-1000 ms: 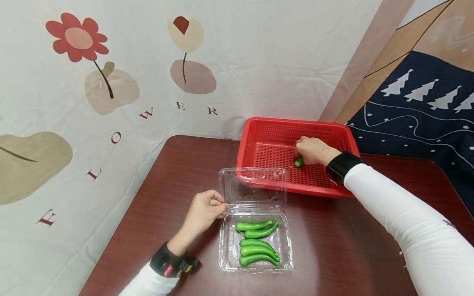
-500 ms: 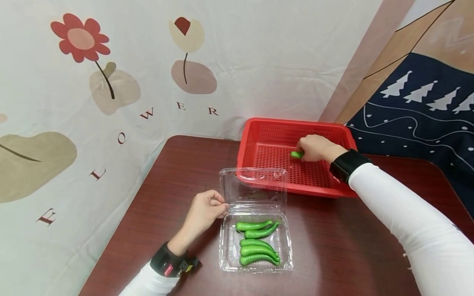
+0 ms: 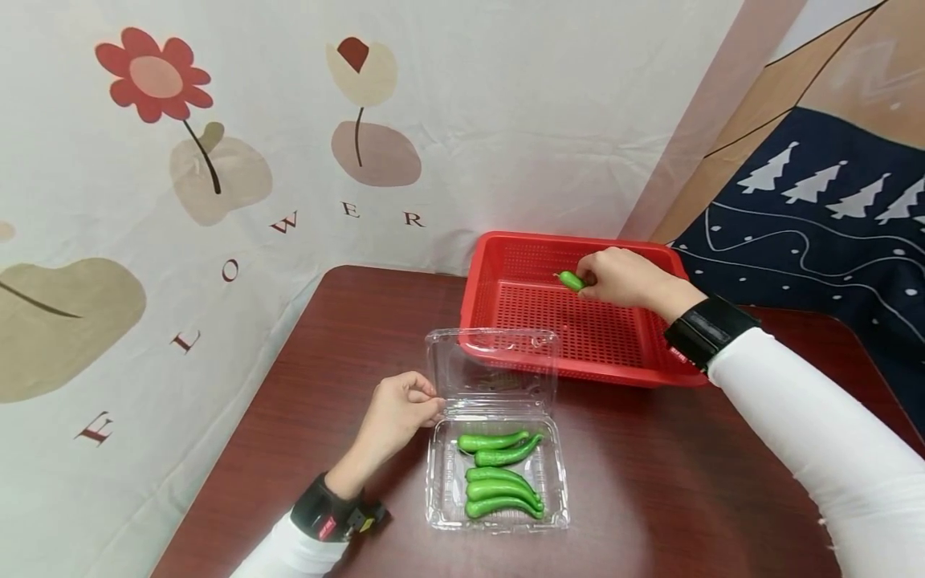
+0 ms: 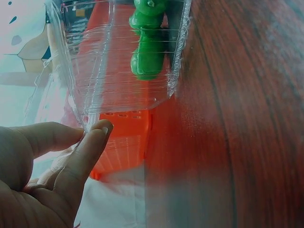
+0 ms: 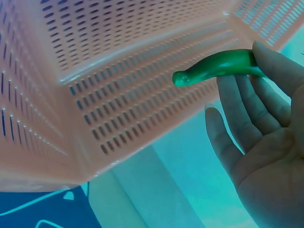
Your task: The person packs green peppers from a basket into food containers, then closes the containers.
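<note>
My right hand (image 3: 617,277) pinches a green chili pepper (image 5: 221,66) between thumb and fingers, over the red basket (image 3: 473,321). In the right wrist view one end of the pepper points out past the fingertips, toward the basket's slotted wall. Several green peppers (image 3: 502,488) lie side by side in a clear plastic clamshell box (image 3: 556,482) on the table. Its lid (image 3: 491,369) stands raised, leaning toward the basket. My left hand (image 3: 397,413) pinches the box's edge at the hinge between thumb and index finger, as the left wrist view shows closely (image 4: 57,166).
The dark red wooden table (image 3: 347,337) carries both containers, the basket behind the box. A white cloth with printed flowers (image 3: 275,96) hangs behind the table. At the right hangs a dark blue cloth (image 3: 809,217) with white trees.
My right hand has lifted the pepper up from the basket's floor, and the pepper has turned to point left. The left hand has stayed at the box's hinge.
</note>
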Available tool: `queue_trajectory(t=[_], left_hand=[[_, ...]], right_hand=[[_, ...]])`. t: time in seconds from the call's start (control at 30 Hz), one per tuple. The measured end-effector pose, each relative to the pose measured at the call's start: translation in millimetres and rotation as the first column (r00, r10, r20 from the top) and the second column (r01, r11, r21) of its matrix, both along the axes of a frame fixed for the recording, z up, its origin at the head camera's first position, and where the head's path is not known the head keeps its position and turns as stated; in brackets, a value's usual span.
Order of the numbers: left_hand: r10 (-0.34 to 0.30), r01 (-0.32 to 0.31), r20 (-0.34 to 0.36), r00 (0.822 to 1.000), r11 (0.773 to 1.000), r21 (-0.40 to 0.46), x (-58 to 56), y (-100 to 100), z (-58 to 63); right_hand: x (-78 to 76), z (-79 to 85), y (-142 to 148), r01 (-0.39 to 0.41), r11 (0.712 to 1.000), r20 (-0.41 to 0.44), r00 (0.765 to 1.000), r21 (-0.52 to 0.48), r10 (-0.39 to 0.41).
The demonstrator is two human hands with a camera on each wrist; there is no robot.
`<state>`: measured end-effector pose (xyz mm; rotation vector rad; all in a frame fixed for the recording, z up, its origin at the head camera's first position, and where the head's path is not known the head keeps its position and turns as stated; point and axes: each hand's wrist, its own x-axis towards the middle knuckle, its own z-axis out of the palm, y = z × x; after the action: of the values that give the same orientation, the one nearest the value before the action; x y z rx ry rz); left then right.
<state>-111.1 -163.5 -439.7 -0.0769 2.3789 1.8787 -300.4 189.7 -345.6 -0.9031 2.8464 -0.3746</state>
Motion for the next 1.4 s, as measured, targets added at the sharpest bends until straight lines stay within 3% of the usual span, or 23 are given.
queue_trajectory(t=[0.43,0.83,1.07,1.4], left_hand=[[-0.003,0.003,-0.012,1.000,1.000,-0.004,0.5,0,-0.3],[0.007,-0.007,-0.017,1.000,1.000,-0.002,2.2,0,-2.5],[0.003,-0.003,-0.017,1.000,1.000,0.000,1.5,0,-2.5],[0.002,-0.002,-0.021,1.000,1.000,-0.011,1.7,1,-2.0]], right_hand=[[29.7,21.8,2,0.030,0.991,-0.089,0.995,-0.132,-0.042],[63.7,28.4,0,0.017,0.957,-0.162,0.985,-0.289,-0.067],[81.9,20.1,-2,-0.039,0.935,-0.218,0.975,-0.352,-0.042],[107.6,-2.6,-5,-0.144,0.881,-0.348,0.937,-0.451,-0.025]])
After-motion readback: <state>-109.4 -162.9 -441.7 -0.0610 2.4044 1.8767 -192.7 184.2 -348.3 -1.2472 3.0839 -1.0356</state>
